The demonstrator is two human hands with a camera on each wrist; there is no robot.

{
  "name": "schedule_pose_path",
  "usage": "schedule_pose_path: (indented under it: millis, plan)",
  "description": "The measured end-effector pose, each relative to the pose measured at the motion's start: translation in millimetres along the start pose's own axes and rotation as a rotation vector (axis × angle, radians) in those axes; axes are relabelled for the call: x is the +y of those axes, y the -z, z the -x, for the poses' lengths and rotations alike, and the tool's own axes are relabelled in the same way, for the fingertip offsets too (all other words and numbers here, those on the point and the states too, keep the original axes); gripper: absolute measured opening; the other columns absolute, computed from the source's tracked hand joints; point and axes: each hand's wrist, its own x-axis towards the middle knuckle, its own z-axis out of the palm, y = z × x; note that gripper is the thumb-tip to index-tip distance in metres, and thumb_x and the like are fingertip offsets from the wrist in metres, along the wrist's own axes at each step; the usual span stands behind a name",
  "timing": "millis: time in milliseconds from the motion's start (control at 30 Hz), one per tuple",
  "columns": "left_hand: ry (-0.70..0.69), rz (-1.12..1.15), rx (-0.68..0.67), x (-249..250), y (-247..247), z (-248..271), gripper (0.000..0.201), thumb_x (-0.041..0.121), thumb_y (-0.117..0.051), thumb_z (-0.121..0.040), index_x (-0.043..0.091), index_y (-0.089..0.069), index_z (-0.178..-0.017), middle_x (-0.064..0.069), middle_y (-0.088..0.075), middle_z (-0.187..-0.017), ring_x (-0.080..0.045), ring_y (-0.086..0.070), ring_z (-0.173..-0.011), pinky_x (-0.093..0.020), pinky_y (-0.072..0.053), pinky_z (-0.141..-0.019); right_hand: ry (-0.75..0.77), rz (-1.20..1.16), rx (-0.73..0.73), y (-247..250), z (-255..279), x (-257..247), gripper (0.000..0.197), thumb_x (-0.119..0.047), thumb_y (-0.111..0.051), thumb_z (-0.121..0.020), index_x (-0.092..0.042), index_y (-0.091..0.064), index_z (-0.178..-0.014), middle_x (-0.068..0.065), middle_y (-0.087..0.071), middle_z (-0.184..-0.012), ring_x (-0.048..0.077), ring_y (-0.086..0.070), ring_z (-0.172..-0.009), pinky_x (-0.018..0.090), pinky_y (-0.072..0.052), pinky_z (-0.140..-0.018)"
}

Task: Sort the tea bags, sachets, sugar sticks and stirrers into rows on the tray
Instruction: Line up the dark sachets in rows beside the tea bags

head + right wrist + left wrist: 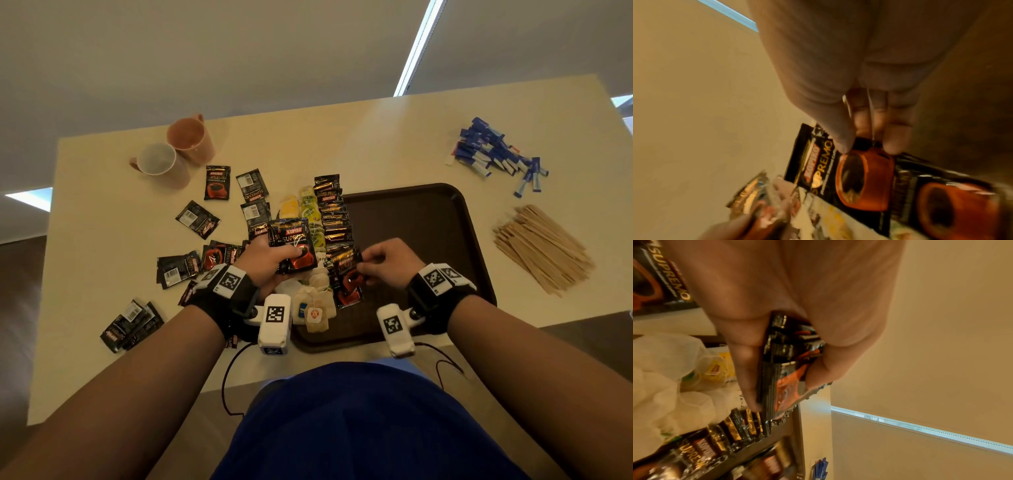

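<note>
My left hand (274, 260) grips a stack of black Kopiko sachets (291, 246) above the left edge of the brown tray (428, 219); the left wrist view shows the sachet stack (785, 366) edge-on between thumb and fingers. My right hand (380, 263) pinches a single black sachet (346, 263) at the near end of the overlapping sachet row (332, 212); in the right wrist view the fingertips (844, 146) sit on that sachet (855, 173). Tea bags (311, 301) lie in a row left of the sachets. Blue sugar sticks (493, 154) and wooden stirrers (541, 246) lie on the table right of the tray.
Loose sachets (195, 219) are scattered on the beige table (102, 205) left of the tray. Two mugs (178, 150) stand at the far left. The right part of the tray holds nothing.
</note>
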Motion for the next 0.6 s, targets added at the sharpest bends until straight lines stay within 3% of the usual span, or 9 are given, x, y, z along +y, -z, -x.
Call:
schedule_pose_path:
  millis: [133, 267, 400, 600]
  plan:
    - [0.013, -0.038, 0.025, -4, 2, 7, 0.027, -0.007, -0.06, -0.09, 0.013, -0.053, -0.108, -0.016, -0.061, -0.121, -0.035, -0.063, -0.107, -0.044, -0.061, -0.076, -0.081, 0.12, -0.061, -11, -1, 27, 0.014, -0.014, -0.07, -0.089, -0.016, -0.072, -0.102, 0.001, -0.071, -0.095, 0.014, -0.07, -0.082, 0.02, -0.055, -0.067]
    - [0.013, -0.066, 0.043, -6, 1, 12, 0.024, -0.008, -0.059, -0.091, 0.013, -0.053, -0.102, -0.013, -0.063, -0.109, -0.028, -0.066, -0.094, -0.041, -0.061, -0.071, -0.105, 0.193, 0.026, -21, -5, 42, 0.009, -0.019, -0.076, -0.084, -0.024, -0.072, -0.091, -0.004, -0.071, -0.088, 0.009, -0.066, -0.078, 0.022, -0.051, -0.068]
    - [0.037, -0.056, 0.044, -10, -1, 16, 0.024, -0.009, -0.059, -0.091, 0.011, -0.054, -0.104, -0.015, -0.063, -0.111, -0.028, -0.066, -0.094, -0.034, -0.062, -0.06, -0.114, 0.151, 0.087, -27, -7, 46, 0.009, -0.018, -0.076, -0.084, -0.018, -0.068, -0.086, 0.001, -0.073, -0.08, 0.014, -0.072, -0.07, 0.026, -0.059, -0.066]
    - [0.059, -0.08, 0.051, -15, -4, 17, 0.026, -0.006, -0.06, -0.092, 0.016, -0.052, -0.104, -0.011, -0.062, -0.11, -0.027, -0.064, -0.095, -0.035, -0.06, -0.064, -0.118, 0.164, 0.085, -29, -8, 45, 0.015, -0.018, -0.077, -0.084, -0.016, -0.065, -0.092, 0.004, -0.074, -0.079, 0.017, -0.073, -0.07, 0.033, -0.062, -0.07]
